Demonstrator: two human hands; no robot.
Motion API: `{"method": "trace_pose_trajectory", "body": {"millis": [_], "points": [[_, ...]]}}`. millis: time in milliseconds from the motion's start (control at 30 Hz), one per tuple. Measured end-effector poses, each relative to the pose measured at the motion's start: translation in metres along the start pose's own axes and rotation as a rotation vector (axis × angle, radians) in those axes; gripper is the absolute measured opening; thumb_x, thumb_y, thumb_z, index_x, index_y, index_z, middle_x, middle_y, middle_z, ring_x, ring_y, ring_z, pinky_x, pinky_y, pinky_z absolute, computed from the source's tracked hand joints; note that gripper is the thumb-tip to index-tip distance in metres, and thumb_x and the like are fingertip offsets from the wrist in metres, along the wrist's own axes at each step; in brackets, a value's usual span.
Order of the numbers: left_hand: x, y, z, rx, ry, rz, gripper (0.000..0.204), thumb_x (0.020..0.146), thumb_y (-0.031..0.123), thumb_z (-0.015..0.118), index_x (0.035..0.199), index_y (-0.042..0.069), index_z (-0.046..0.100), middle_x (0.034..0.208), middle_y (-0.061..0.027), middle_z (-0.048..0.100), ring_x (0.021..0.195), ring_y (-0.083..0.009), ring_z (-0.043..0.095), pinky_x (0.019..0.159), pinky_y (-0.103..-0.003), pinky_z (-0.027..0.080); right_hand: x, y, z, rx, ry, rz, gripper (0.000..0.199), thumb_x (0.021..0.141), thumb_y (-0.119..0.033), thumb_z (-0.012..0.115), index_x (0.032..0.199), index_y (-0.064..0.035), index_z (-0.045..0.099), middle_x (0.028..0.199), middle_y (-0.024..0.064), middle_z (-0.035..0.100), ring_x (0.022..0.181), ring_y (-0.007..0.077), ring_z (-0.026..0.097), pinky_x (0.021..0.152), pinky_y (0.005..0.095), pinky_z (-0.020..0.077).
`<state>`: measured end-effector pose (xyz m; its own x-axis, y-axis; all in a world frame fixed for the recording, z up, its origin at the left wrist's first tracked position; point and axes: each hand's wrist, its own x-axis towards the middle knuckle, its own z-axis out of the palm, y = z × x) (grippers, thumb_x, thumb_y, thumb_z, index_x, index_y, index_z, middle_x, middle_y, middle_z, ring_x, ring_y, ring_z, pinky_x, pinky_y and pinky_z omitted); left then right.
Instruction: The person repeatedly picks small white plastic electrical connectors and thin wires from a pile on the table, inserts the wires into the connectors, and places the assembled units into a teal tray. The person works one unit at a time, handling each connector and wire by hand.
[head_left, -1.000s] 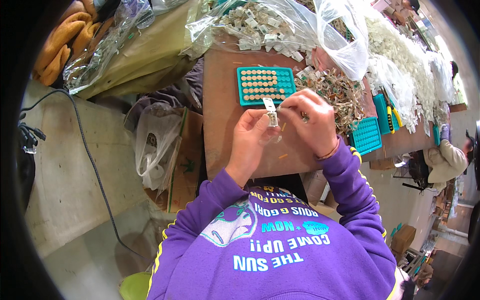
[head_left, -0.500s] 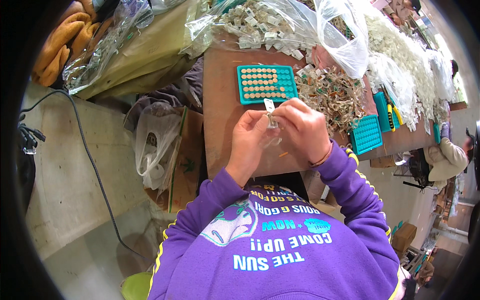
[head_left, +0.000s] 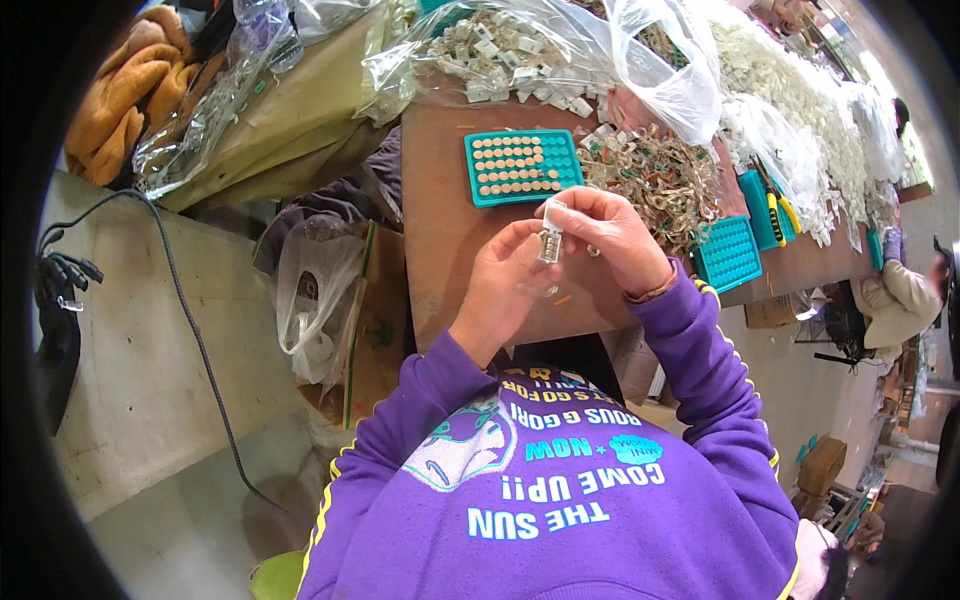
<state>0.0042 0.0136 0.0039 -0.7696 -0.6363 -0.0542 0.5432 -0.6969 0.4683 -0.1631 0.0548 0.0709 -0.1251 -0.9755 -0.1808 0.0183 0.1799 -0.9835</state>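
In the head view, the small case sits between the two hands, raised over the near part of the brown surface. Its long axis runs near to far with a slight lean: a white flap at the far end, a clear body with shiny metallic bits inside at the near end. The left hand pinches the body from the left, thumb and fingertip against it, so the case lies far and right of that palm. The right hand comes from the right, thumb and fingers gripping the white flap, so for it the case lies left. Both touch the case; neither is clearly nearer, though the left is at the body and the right at the flap.

Just beyond the hands, a teal tray carries rows of tan discs, its right part bare. The case is on the near side of it, toward its right end. A tangled heap of brownish clear pieces spreads far and right of the right hand, with a second teal tray at its near right edge.
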Motion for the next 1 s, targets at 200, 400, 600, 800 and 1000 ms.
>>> {"method": "trace_pose_trajectory", "body": {"millis": [200,400,600,800,1000], "points": [[-0.006,0.001,0.005,-0.109,0.007,-0.050,0.028,0.101,0.021,0.056,0.123,0.006,0.057,0.107,-0.0024,0.063,0.091,-0.0098,0.061,0.078,-0.024,0.051,-0.013,0.014,0.029,-0.732,0.403,-0.847,0.019,0.077,-0.004,0.074,0.096,-0.0037,0.072,0.083,0.0074,0.066,0.070,0.0187,0.065,0.061,0.0298,0.0527],[-0.017,0.008,0.015,-0.184,-0.118,-0.047,0.030,0.102,0.025,0.054,0.128,0.010,0.056,0.120,-0.0006,0.060,0.111,-0.0130,0.056,0.097,-0.033,0.046,-0.025,0.004,0.026,-0.913,0.204,-1.030,0.035,0.074,-0.009,0.076,0.107,-0.0014,0.068,0.102,0.0101,0.065,0.087,0.0269,0.068,0.073,0.0351,0.0570],[-0.024,0.003,0.011,-0.150,0.014,-0.088,0.030,0.100,0.027,0.056,0.127,0.013,0.057,0.122,0.0003,0.059,0.114,-0.0139,0.054,0.102,-0.037,0.043,-0.025,0.000,0.021,-1.008,0.095,-1.058,0.032,0.075,-0.007,0.073,0.105,0.0011,0.066,0.099,0.0102,0.064,0.085,0.0271,0.068,0.071,0.0351,0.0572],[-0.027,0.000,0.009,-0.156,0.048,-0.056,0.026,0.101,0.026,0.056,0.122,0.013,0.057,0.121,0.0014,0.058,0.115,-0.0134,0.053,0.102,-0.036,0.043,-0.025,0.004,0.025,-0.983,0.076,-1.002,0.032,0.075,-0.008,0.072,0.106,-0.0006,0.066,0.098,0.0106,0.064,0.084,0.0270,0.068,0.070,0.0342,0.0569],[-0.032,0.006,0.026,0.076,0.155,0.026,0.024,0.099,0.020,0.056,0.117,0.004,0.059,0.110,-0.0041,0.063,0.101,-0.0130,0.060,0.091,-0.032,0.049,-0.027,0.002,0.023,-0.979,0.077,-0.922,0.030,0.074,-0.009,0.072,0.103,-0.0035,0.065,0.095,0.0101,0.062,0.077,0.0274,0.066,0.066,0.0348,0.0554]]}}
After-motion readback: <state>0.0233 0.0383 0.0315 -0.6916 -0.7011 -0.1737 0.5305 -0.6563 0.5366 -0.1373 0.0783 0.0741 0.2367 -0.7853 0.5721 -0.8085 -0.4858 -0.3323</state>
